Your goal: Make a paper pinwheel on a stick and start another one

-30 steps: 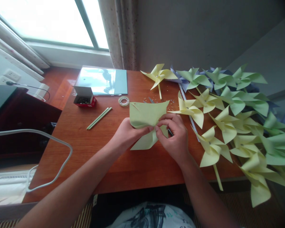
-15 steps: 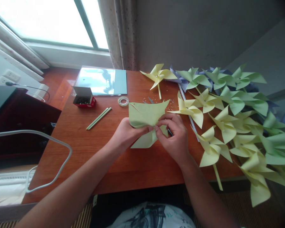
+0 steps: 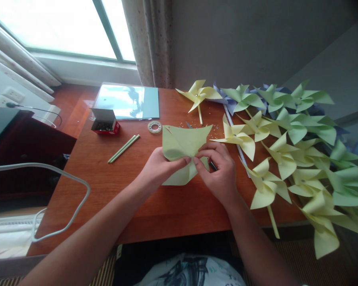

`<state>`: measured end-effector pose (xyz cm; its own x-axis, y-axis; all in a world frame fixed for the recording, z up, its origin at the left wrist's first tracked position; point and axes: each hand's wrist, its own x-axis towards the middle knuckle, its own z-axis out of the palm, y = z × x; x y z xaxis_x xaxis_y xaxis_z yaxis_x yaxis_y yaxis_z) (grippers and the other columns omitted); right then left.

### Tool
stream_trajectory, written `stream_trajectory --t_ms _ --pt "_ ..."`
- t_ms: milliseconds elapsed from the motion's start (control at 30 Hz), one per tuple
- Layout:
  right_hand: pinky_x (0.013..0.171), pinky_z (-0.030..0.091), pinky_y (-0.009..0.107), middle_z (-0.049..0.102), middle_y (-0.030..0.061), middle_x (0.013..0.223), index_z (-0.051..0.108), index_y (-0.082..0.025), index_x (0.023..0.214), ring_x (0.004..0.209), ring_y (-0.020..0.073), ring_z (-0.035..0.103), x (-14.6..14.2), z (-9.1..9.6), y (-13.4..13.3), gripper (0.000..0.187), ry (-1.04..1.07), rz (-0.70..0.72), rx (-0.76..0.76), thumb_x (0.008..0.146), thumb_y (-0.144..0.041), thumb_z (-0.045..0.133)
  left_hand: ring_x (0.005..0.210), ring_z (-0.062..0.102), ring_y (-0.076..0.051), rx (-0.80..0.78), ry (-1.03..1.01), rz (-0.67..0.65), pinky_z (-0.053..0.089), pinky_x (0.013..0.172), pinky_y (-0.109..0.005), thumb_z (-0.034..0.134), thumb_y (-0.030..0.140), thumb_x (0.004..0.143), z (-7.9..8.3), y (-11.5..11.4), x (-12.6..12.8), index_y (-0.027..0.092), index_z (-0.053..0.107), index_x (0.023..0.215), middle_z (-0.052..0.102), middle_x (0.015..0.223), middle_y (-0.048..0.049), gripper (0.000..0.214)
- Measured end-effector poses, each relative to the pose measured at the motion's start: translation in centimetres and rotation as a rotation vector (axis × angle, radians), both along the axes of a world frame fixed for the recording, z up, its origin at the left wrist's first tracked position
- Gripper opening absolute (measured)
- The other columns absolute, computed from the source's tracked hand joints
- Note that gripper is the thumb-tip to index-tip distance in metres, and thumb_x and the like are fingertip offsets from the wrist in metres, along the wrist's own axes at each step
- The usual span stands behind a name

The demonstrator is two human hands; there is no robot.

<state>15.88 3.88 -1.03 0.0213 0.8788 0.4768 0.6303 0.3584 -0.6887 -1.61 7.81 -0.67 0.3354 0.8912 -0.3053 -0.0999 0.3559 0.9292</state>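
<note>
A pale yellow paper sheet [image 3: 185, 139], cut and partly folded toward its centre, is held up above the table between both hands. My left hand [image 3: 164, 163] grips its left side, with the thumb pressed near the middle. My right hand [image 3: 216, 163] pinches the folded paper at the centre, thumb tip close to the left thumb. Whatever lies between the fingertips is too small to make out. Partly hidden behind the paper and right hand lie scissors [image 3: 213, 166], of which a dark handle and a blade tip show.
Finished yellow pinwheels [image 3: 265, 182] and green pinwheels [image 3: 292, 125] crowd the right side. On the left are a small red box [image 3: 107, 128] of dark bits, paper sticks [image 3: 123, 149], a tape roll [image 3: 154, 126] and a sheet in a clear sleeve [image 3: 150, 103]. A white cable [image 3: 85, 190] loops at left.
The paper has shifted slightly in my hands, its upper flap sitting a little flatter and its lower edge slightly further left. Both hands keep nearly the same place and grip.
</note>
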Motion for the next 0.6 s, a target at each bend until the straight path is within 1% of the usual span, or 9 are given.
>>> stream_trajectory --t_ms 100,200,267,367,433,500,600 --pt "0.073 0.052 0.036 0.067 0.0059 0.099 0.068 -0.025 0.09 0.091 0.0226 0.064 0.2 0.1 -0.1 0.005 0.09 -0.037 -0.024 0.091 -0.021 0.065 0.101 0.072 -0.033 0.003 0.006 0.005 0.056 0.085 -0.037 0.087 0.033 0.069 -0.1 0.0 -0.1 0.012 0.079 0.103 0.079 0.112 -0.0127 0.041" --pt "0.073 0.051 0.034 0.066 0.0059 0.102 0.067 -0.024 0.095 0.087 0.0201 0.062 0.6 -0.2 0.2 0.005 0.239 -0.181 -0.025 0.093 -0.026 0.063 0.099 0.073 -0.031 -0.015 0.011 0.003 0.056 0.082 -0.035 0.086 0.031 0.071 -0.1 -0.1 -0.2 0.014 0.079 0.104 0.079 0.111 -0.0115 0.038" --pt "0.076 0.052 0.033 0.067 0.0056 0.104 0.066 -0.024 0.102 0.088 0.0189 0.062 1.0 -0.7 0.6 0.012 0.392 -0.251 -0.046 0.092 -0.029 0.066 0.098 0.073 -0.031 -0.032 0.003 0.0 0.055 0.08 -0.033 0.086 0.028 0.069 -0.1 -0.2 -0.3 0.015 0.079 0.104 0.08 0.11 -0.0108 0.038" --pt "0.084 0.054 0.033 0.068 0.0056 0.108 0.065 -0.024 0.111 0.096 0.0185 0.065 1.4 -1.5 1.1 0.026 0.645 -0.215 -0.087 0.087 -0.029 0.072 0.097 0.074 -0.03 -0.058 -0.014 0.0 0.055 0.08 -0.034 0.086 0.026 0.068 -0.1 -0.2 -0.4 0.015 0.079 0.104 0.08 0.108 -0.0102 0.039" --pt "0.086 0.055 0.031 0.068 0.0045 0.105 0.065 -0.023 0.112 0.097 0.0178 0.066 1.5 -1.7 1.3 0.029 0.76 -0.189 -0.096 0.085 -0.027 0.075 0.098 0.073 -0.031 -0.071 -0.024 0.002 0.055 0.081 -0.035 0.086 0.027 0.068 -0.1 -0.2 -0.4 0.015 0.078 0.105 0.08 0.107 -0.0104 0.039" --pt "0.082 0.055 0.029 0.068 0.0027 0.097 0.067 -0.023 0.107 0.092 0.0161 0.067 1.3 -1.7 1.3 0.025 0.802 -0.207 -0.073 0.083 -0.024 0.077 0.099 0.073 -0.032 -0.085 -0.041 0.005 0.055 0.082 -0.036 0.086 0.03 0.07 -0.1 -0.1 -0.4 0.015 0.078 0.106 0.08 0.107 -0.0114 0.04" --pt "0.073 0.055 0.026 0.068 0.0003 0.089 0.069 -0.022 0.096 0.081 0.0139 0.066 1.0 -1.4 1.0 0.015 0.74 -0.245 0.01 0.083 -0.022 0.077 0.1 0.073 -0.032 -0.113 -0.068 0.012 0.055 0.081 -0.036 0.085 0.031 0.071 0.1 -0.1 -0.4 0.013 0.077 0.107 0.079 0.107 -0.0126 0.041"
